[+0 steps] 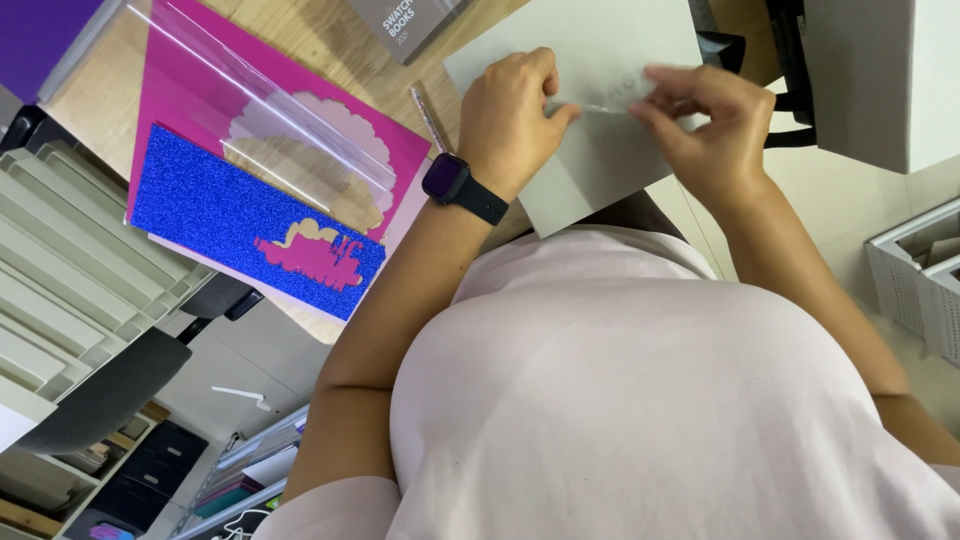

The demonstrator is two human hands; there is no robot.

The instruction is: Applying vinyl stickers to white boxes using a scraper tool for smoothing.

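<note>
My left hand (508,122), with a black watch (462,187) on the wrist, and my right hand (702,128) both pinch a small clear film strip (612,96). One hand grips each end of it. The strip hangs just above a pale grey card sheet (600,170) that lies on the wooden table (310,40). Whether the strip touches the card is not clear. My pale pink shirt fills the lower part of the view.
At the left lie a pink sheet (180,110) with a scalloped cut-out, a blue glitter sheet (215,215) with a shape cut from it, and a clear plastic sheet (250,90). A grey booklet (400,20), a white box (880,70) and a white basket (915,270) stand around.
</note>
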